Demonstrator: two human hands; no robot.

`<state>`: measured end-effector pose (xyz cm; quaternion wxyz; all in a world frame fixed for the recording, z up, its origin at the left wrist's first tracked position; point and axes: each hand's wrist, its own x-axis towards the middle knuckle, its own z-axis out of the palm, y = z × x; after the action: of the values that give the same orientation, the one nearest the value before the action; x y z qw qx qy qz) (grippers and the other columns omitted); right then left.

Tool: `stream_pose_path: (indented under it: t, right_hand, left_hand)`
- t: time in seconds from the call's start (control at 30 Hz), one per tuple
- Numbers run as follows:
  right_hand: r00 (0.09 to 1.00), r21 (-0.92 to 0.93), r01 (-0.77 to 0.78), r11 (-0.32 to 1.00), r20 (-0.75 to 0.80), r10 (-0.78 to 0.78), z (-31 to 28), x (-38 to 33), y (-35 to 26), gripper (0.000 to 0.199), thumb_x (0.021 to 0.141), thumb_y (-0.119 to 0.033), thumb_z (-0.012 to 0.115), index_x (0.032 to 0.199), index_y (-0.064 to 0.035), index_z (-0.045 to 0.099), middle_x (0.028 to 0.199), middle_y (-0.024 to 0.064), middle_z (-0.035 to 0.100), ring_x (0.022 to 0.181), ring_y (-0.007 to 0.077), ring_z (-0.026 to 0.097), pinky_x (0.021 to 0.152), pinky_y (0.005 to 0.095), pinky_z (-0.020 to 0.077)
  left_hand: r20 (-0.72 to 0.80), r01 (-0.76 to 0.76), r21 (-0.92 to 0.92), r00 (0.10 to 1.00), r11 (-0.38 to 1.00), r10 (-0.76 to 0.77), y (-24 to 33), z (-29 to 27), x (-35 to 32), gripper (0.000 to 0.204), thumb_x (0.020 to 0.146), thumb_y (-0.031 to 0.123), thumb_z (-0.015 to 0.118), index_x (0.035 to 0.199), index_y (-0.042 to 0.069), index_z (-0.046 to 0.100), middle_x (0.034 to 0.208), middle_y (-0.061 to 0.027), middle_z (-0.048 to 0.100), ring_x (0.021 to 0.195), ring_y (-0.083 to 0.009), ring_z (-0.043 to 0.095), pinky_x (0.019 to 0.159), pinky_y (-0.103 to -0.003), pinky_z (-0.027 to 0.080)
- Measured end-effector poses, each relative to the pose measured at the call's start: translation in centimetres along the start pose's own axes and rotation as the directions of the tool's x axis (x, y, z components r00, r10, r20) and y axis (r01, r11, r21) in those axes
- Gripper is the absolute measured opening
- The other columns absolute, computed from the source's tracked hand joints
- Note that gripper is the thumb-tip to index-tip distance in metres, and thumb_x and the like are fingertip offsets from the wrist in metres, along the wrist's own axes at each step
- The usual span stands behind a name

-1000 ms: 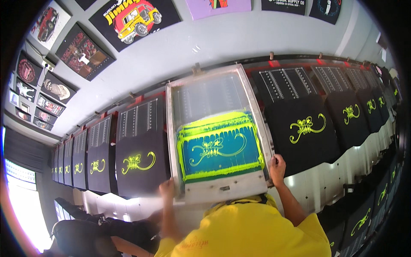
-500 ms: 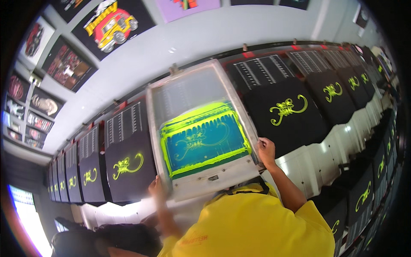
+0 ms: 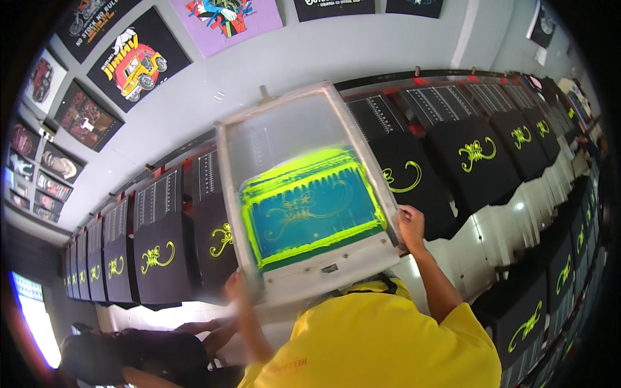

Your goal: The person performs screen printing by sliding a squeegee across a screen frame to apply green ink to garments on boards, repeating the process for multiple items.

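Between my hands is a screen printing frame (image 3: 362,142) with a pale border, held by its two sides. Its mesh carries a blue stencil (image 3: 310,210) with a scroll-like design, ringed by thick neon yellow-green ink (image 3: 291,169). My right hand (image 3: 410,226) grips the frame's right edge near its lower corner, fingers curled round it. On the opposite edge, my left hand (image 3: 237,286) is closed at the lower left corner, blurred by motion. Beneath and beside the frame lie black shirt panels (image 3: 414,194) with neon scroll prints, partly hidden by it.
Rows of printing boards with black fabric (image 3: 162,258) stretch left and right along a rail (image 3: 446,72). Another row (image 3: 517,310) stands at the right. A co-worker's arm (image 3: 217,336) shows at lower left. Printed pictures (image 3: 139,61) hang on the wall.
Against the row of boards, the frame and my hands have moved sideways to the left, and the frame now overlaps two neighbouring printed panels. Both hands keep their hold. The co-worker's arms now show more.
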<state>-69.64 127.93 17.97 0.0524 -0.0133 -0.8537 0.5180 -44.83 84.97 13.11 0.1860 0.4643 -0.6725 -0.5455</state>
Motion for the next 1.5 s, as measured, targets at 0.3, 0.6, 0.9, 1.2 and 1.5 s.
stream_pose_path:
  t: [0.3, 0.6, 0.9, 1.2, 1.5]
  right_hand:
    - [0.999, -0.063, 0.044, 0.997, -0.01, -0.045, -15.6, 8.8, 8.0, 0.021, 0.083, 0.0, 0.061, 0.101, 0.0072, 0.069, 0.075, 0.0064, 0.066, 0.067, 0.0066, 0.056, 0.06, 0.0242, 0.0434]
    - [1.0, -0.041, 0.01, 0.999, -0.018, -0.011, -20.5, 12.2, 11.2, 0.021, 0.084, 0.001, 0.059, 0.101, 0.0067, 0.07, 0.077, 0.0036, 0.067, 0.069, 0.0069, 0.055, 0.062, 0.024, 0.045]
    - [1.0, -0.044, 0.0, 0.999, 0.018, 0.001, -20.2, 13.6, 12.3, 0.024, 0.083, -0.002, 0.06, 0.103, 0.007, 0.07, 0.085, 0.012, 0.071, 0.069, 0.0116, 0.06, 0.065, 0.0266, 0.0476]
    - [0.999, -0.13, -0.028, 0.991, 0.037, 0.033, -19.9, 13.4, 11.1, 0.023, 0.086, -0.002, 0.06, 0.103, 0.0087, 0.069, 0.089, 0.0159, 0.072, 0.073, 0.0154, 0.064, 0.068, 0.0284, 0.0501]
    - [0.999, -0.092, 0.015, 0.996, 0.035, -0.012, -19.3, 12.9, 10.4, 0.022, 0.085, 0.0, 0.058, 0.102, 0.0092, 0.069, 0.082, 0.0124, 0.071, 0.071, 0.0102, 0.061, 0.064, 0.0268, 0.0471]
  left_hand:
    - [-0.011, -0.069, 0.068, 0.998, 0.995, 0.07, 4.6, 15.5, -10.9, 0.033, 0.092, 0.024, 0.065, 0.092, -0.008, 0.069, 0.069, -0.0018, 0.057, 0.066, -0.0101, 0.048, 0.058, -0.031, 0.04]
    - [0.002, -0.151, 0.148, 0.988, 0.977, 0.153, 6.1, 21.7, -14.6, 0.033, 0.092, 0.024, 0.063, 0.089, -0.009, 0.065, 0.066, -0.0075, 0.052, 0.064, -0.0119, 0.047, 0.058, -0.034, 0.04]
    - [-0.038, -0.177, 0.211, 0.981, 0.961, 0.189, 5.8, 23.1, -14.2, 0.038, 0.091, 0.025, 0.061, 0.071, -0.006, 0.054, 0.055, -0.0044, 0.038, 0.056, -0.0118, 0.035, 0.051, -0.037, 0.032]
    - [-0.052, -0.111, 0.242, 0.991, 0.964, 0.127, 4.7, 23.1, -13.2, 0.033, 0.09, 0.024, 0.063, 0.082, -0.008, 0.067, 0.059, -0.0108, 0.058, 0.057, -0.0134, 0.052, 0.054, -0.036, 0.04]
    - [-0.101, -0.133, 0.211, 0.982, 0.968, 0.157, 4.7, 23.0, -12.5, 0.038, 0.089, 0.029, 0.064, 0.082, -0.009, 0.065, 0.058, -0.0077, 0.051, 0.058, -0.0125, 0.046, 0.055, -0.036, 0.039]
